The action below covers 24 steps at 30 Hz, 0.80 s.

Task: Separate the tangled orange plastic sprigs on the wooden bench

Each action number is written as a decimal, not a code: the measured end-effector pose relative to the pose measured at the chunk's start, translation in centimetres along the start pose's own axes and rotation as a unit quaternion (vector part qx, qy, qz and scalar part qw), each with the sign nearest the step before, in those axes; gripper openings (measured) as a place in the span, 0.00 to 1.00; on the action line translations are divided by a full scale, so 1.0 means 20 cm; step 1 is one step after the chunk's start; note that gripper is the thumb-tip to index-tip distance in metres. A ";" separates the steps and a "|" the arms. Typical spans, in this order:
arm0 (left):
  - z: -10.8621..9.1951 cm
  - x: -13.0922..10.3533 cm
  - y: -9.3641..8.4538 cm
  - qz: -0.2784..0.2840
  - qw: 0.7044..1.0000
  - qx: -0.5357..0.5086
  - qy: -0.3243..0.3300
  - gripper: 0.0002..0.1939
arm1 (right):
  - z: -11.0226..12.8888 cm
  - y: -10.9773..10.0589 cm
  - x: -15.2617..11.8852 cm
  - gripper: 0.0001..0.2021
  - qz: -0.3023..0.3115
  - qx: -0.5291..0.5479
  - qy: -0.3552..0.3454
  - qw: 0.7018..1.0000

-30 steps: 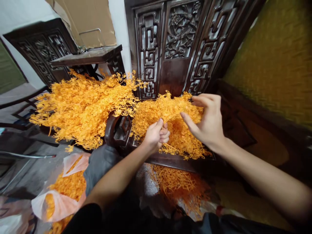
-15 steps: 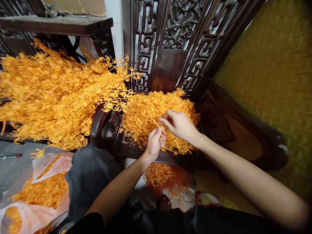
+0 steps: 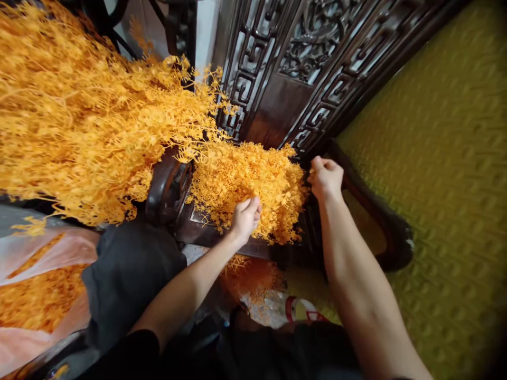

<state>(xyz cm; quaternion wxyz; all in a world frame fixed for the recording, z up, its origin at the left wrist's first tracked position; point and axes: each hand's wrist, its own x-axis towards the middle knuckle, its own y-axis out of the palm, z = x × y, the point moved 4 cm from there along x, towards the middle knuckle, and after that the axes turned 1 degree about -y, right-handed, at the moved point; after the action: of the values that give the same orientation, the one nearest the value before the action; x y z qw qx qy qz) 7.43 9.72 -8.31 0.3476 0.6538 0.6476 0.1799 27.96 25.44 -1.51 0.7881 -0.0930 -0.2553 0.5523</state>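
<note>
A heap of small orange plastic-looking sprigs (image 3: 237, 174) covers the seat of a dark carved wooden chair (image 3: 277, 108). Above the heap's front part, my left hand (image 3: 245, 217) is closed, thumb pressed against curled fingers; whatever it pinches is too small to make out. My right hand (image 3: 327, 177) is beyond the heap's right edge, near the chair's far armrest. Its fingers are curled together, and I cannot see clearly what is in them. On the left a large mass of longer orange branches (image 3: 79, 121) spreads out toward the heap.
A pinkish plastic bag (image 3: 77, 245) with orange pieces lies at lower left. Orange stems (image 3: 235, 264) lie on the floor below the seat, near a red and white container (image 3: 303, 309). The near armrest (image 3: 166, 184) stands between the two orange piles. A yellow-green textured surface (image 3: 443, 174) fills the right side.
My right hand has moved away from my left hand, to the right past the heap. My left hand stays over the heap. The view has shifted and tilted a little.
</note>
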 end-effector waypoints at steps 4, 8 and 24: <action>-0.05 0.01 0.01 0.014 1.000 -0.012 0.008 0.26 | -0.06 0.00 -0.08 0.27 0.102 0.125 0.083 0.983; -0.05 0.00 0.05 0.050 0.998 0.028 0.021 0.27 | -0.04 0.00 -0.14 0.29 0.109 0.146 0.095 0.979; -0.06 -0.04 0.04 0.071 0.984 0.145 0.071 0.27 | 0.32 0.04 -0.16 0.32 0.148 -0.210 -0.182 0.949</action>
<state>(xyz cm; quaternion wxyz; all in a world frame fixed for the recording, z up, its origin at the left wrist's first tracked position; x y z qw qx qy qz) 7.10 9.20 -6.78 0.1892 0.7273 0.6414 0.1544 23.25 21.87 2.69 0.6005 -0.1910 -0.4882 0.6039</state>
